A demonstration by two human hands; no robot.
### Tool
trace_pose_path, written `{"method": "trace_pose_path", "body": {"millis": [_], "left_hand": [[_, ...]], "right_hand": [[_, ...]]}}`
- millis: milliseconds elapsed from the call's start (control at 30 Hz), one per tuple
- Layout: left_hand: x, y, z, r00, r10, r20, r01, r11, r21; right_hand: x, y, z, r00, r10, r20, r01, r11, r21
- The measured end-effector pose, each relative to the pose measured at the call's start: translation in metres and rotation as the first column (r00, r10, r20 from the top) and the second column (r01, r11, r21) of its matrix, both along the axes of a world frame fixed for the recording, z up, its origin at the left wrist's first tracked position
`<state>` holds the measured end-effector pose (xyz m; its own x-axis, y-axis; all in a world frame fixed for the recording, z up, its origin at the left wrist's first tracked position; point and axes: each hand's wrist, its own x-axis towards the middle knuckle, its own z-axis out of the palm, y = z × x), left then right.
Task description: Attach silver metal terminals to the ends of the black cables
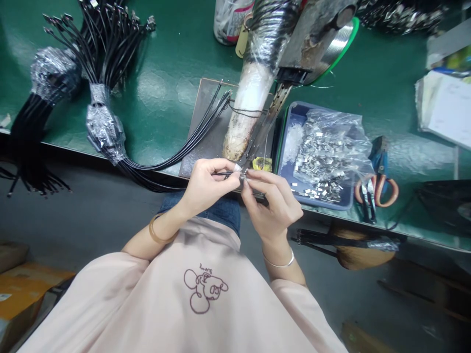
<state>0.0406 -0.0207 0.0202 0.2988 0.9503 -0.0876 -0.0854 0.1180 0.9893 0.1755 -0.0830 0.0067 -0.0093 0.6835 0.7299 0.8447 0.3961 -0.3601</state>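
Observation:
My left hand (208, 185) pinches the end of a thin black cable (221, 173) at the front edge of the green bench. Facing it, my right hand (272, 198) pinches a small metal piece (243, 179) right at the cable's tip, fingertips of both hands almost touching. Several more black cables (198, 135) run from a dark plate (209, 117) down off the bench edge. Just behind my fingers stands a plastic-wrapped soldering tool (253, 98).
A blue tray (290, 127) of small metal clips in a clear bag sits right of my hands. Orange-handled scissors (379, 184) lie beyond it. Foil-wrapped cable bundles (105, 127) lie at left. A solder spool (338, 41) and papers (445, 105) are further back.

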Motion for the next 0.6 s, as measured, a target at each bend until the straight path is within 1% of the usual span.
{"method": "trace_pose_path", "body": {"millis": [300, 433, 600], "left_hand": [[-0.0038, 0.0008, -0.0025, 0.997, -0.044, -0.061, 0.045, 0.999, 0.014], [-0.0036, -0.0002, -0.0023, 0.997, -0.044, -0.067, 0.044, 0.999, 0.013], [-0.0035, -0.0009, -0.0014, 0.996, -0.03, -0.087, 0.034, 0.998, 0.048]], "right_hand": [[0.0011, -0.0022, 0.0003, 1.0, 0.025, 0.017, -0.024, 1.0, -0.019], [0.0018, -0.0027, -0.0005, 1.0, 0.025, 0.001, -0.025, 0.999, -0.032], [0.0019, -0.001, -0.0011, 1.0, 0.021, -0.01, -0.021, 0.999, -0.029]]}}
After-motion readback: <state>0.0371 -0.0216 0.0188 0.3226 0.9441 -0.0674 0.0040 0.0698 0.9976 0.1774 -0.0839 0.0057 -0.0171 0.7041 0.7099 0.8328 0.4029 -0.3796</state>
